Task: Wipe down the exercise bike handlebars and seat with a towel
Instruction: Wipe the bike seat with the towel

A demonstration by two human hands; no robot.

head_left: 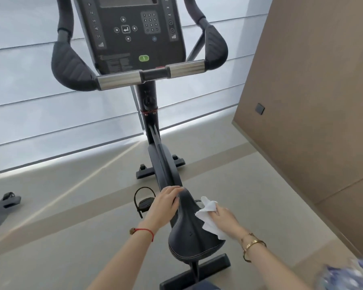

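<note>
1. Far left, part of another machine's base (2,204) pokes into view, cut off at the edge, so I can't say what it is.
2. The left hand (164,204) rests on the nose of the seat (189,233), fingers bent over its left side. That looks like bracing, to keep the saddle steady under the rubbing.
3. The seat itself stands low in the middle, black and stitched, its post mostly hidden beneath it.
4. The towel (208,216), white and crumpled, lies against the seat's right flank, pinched in the right hand (226,216), whose fingers close round the cloth. I judge the seat is being wiped now.
5. Above, the handlebars (138,77) stand well apart from both hands. The upper grips and the console (132,32) are cropped at the top.
6. Bottom right, a blurred patterned fabric (348,275) is too smeared to identify.
</note>
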